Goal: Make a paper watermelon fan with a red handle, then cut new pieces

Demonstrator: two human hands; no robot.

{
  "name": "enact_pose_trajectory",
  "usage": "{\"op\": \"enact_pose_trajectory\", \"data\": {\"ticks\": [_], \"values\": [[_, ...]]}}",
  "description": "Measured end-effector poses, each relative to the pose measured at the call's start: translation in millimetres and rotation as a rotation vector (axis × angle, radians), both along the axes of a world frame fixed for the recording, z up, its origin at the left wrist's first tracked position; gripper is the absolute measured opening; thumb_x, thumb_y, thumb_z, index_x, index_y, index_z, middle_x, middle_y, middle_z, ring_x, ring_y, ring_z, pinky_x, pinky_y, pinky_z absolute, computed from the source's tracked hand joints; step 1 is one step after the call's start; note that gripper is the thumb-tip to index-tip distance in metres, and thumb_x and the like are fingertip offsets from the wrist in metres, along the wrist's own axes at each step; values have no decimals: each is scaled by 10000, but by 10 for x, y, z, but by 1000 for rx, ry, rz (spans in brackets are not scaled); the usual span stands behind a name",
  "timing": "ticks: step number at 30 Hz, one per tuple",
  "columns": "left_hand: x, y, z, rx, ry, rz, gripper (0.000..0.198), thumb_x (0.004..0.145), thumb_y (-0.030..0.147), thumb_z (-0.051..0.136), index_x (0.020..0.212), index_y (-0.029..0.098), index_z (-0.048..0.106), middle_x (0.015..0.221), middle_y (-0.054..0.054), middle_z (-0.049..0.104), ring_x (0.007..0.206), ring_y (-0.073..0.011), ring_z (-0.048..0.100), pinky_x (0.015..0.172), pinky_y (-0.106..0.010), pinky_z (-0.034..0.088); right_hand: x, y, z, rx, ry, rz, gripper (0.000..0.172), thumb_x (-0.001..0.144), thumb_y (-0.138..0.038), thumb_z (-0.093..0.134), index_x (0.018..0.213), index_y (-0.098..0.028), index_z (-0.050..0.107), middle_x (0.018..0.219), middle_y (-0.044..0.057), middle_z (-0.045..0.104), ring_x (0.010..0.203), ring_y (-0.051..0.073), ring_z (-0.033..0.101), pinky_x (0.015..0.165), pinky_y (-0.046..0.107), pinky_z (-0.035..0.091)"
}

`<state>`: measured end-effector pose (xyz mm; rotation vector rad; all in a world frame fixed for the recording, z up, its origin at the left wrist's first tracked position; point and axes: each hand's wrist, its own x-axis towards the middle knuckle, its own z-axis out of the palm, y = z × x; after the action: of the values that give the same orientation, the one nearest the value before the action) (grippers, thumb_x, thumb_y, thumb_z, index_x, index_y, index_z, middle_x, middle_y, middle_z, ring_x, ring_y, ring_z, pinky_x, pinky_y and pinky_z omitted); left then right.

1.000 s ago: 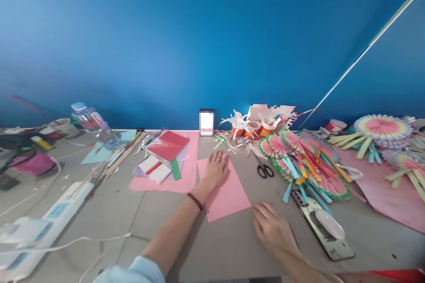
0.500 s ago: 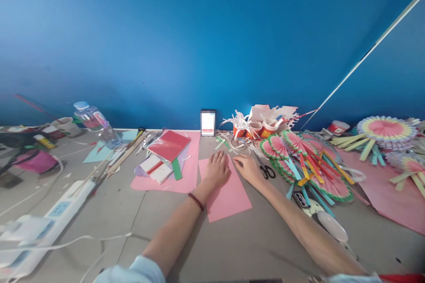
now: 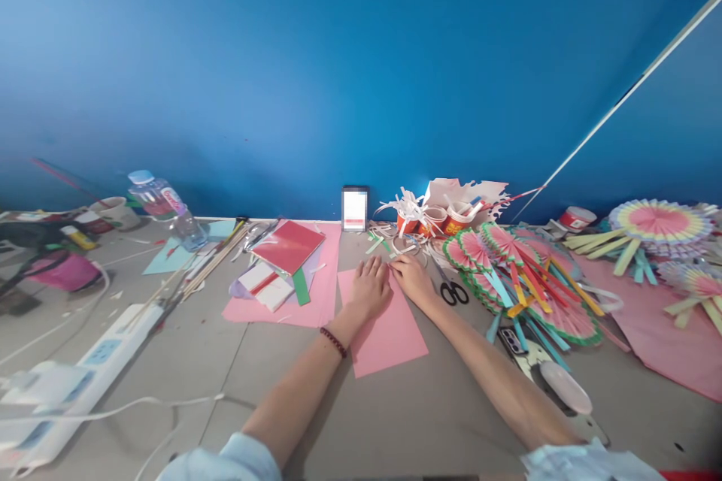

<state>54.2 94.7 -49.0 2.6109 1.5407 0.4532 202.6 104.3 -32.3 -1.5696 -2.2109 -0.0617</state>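
A sheet of pink paper (image 3: 389, 342) lies on the grey table in front of me. My left hand (image 3: 371, 287) rests flat on its upper part, fingers stretched out and pointing away from me. At the sheet's far right corner is my right hand (image 3: 414, 279), its fingers bent and pinched together on the paper's edge, close to the left fingertips. The fingertips are small, so the exact grip is hard to see. Black-handled scissors (image 3: 454, 292) lie just right of my right hand.
Left stand a stack of coloured paper (image 3: 289, 246), wooden sticks (image 3: 217, 259), a tilted plastic bottle (image 3: 169, 207) and a power strip (image 3: 93, 368). A phone (image 3: 354, 209) leans on the wall. Right are red paper cups (image 3: 458, 218), pleated paper fans (image 3: 569, 301) and a computer mouse (image 3: 565, 386).
My right hand has moved slightly left and onto the paper's far edge, nearer the left hand. The left hand and the pink sheet have stayed in place.
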Motion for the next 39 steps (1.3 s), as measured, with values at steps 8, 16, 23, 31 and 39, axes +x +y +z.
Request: {"op": "enact_pose_trajectory", "data": {"ticks": [8, 16, 23, 31, 39], "values": [[-3, 1, -6, 11, 17, -2, 508, 861, 251, 379, 1357, 143, 401, 1467, -111, 341, 1368, -235, 255, 1123, -438, 174, -25, -24, -12, 36, -30, 11, 306, 908, -143, 394, 907, -127, 700, 882, 71, 632, 884, 171, 514, 822, 266, 387], [0, -11, 29, -9, 19, -1, 502, 867, 253, 372, 1353, 134, 410, 1466, -114, 341, 1367, -239, 259, 1126, -438, 168, -53, -48, -18, 50, -46, -10, 290, 902, -146, 407, 924, -137, 695, 915, 75, 636, 885, 180, 518, 818, 280, 394], [2, -13, 30, 1, 17, 3, 497, 876, 261, 358, 1350, 123, 408, 1467, -118, 339, 1368, -235, 257, 1128, -430, 160, -69, -32, -33, 35, -68, -32, 236, 884, -157, 461, 899, -166, 696, 890, 64, 642, 862, 181, 532, 801, 281, 410], [-1, 10, -3, -1, 20, 0, 502, 868, 252, 372, 1356, 139, 399, 1463, -109, 349, 1369, -237, 253, 1124, -441, 177, -83, -63, -6, 27, -77, -34, 271, 903, -156, 419, 901, -128, 689, 904, 84, 645, 888, 188, 531, 813, 277, 395], [-4, 11, -13, 2, 11, 4, 493, 874, 267, 358, 1348, 144, 412, 1457, -104, 361, 1367, -230, 260, 1125, -435, 172, -82, -15, -27, 16, -92, -48, 288, 897, -160, 414, 877, -161, 701, 893, 81, 655, 856, 189, 539, 791, 290, 404]]}}
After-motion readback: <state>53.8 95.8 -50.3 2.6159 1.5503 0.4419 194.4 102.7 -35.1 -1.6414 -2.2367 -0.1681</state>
